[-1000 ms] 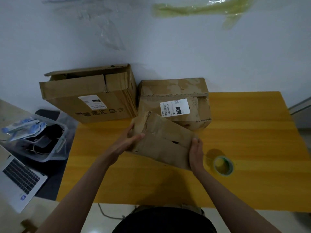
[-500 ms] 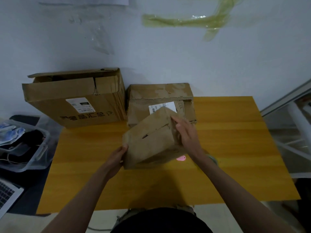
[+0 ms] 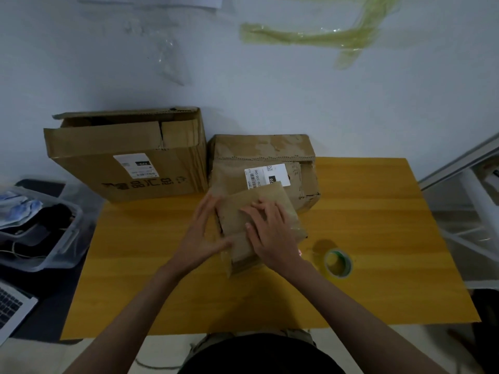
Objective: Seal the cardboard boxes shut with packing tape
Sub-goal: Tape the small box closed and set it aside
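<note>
Three cardboard boxes on the yellow surface [image 3: 364, 211]: big box [image 3: 127, 160] at back left w/ flaps loose, mid box [image 3: 266, 155] beside it, small box [image 3: 259, 222] in front. One tape roll [image 3: 338, 263] lay just right of the small box. Vs. half a sec. earlier, the small box had been turned and set down flat. Left hand [image 3: 206, 238] gripped its left edge, thumb underneath; right hand [image 3: 270, 233] pressed on top w/ fingers spread.

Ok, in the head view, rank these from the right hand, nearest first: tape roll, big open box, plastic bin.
From the right hand:
1. Tape roll, on the table just to its right.
2. Big open box, back left against the wall.
3. Plastic bin, off the table's left edge.
</note>
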A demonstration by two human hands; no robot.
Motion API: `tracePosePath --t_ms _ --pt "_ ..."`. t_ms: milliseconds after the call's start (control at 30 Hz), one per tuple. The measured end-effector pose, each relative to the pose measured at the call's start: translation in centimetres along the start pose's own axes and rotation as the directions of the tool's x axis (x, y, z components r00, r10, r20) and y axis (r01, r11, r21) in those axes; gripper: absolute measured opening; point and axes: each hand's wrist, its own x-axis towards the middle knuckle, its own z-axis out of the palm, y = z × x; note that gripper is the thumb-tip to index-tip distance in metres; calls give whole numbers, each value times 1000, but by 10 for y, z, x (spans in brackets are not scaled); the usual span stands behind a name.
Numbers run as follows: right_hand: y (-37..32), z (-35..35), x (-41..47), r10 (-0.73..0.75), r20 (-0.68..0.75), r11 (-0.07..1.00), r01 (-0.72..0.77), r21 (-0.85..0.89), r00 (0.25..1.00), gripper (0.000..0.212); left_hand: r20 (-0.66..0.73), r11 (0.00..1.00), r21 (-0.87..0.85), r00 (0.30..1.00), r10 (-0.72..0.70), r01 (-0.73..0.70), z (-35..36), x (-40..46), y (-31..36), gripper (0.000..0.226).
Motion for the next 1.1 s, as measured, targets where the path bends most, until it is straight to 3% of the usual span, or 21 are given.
tracePosePath --t_ms 67,167,333,467,600,667,733,767,833,933,1100 --pt "-8 4 4 14 -56 1000 -15 -15 998 34 162 967 229 984 71 -107 -4 0 10 122" --pt "-29 5 17 51 -132 998 -56 -36 990 32 184 905 410 982 38 -112 3 0 14 135" --pt "-45 22 33 1 19 974 3 -227 1000 51 146 903 409 986 76 -130 5 1 17 137" --pt "-14 11 27 28 0 968 -27 -251 1000 57 156 911 409 988 -5 -59 2 -1 13 144" --pt "42 -10 29 233 -72 933 -244 -263 970 60 168 904 425 985 -39 -37 3 2 17 146" --pt "71 -15 26 402 -59 901 -407 -151 914 63 174 912 409 984 -37 -38 1 3 18 146" --pt "89 -13 20 476 67 851 -478 219 877 64 176 922 384 984 -22 -48 -8 -1 13 145" --pt "88 -10 17 481 152 757 -497 425 863 65 174 930 365 985 -13 -52 -14 -5 9 145" --pt "67 -2 16 419 249 604 -473 642 873 64 172 936 348 985 -8 -53 -28 -14 3 144" --pt "24 12 21 315 273 538 -408 737 909 59 181 854 513 983 -9 -86 -47 -24 -2 144" --pt "-25 29 32 222 101 699 -230 677 970 53 187 767 640 979 -82 -58 -67 -28 2 148"
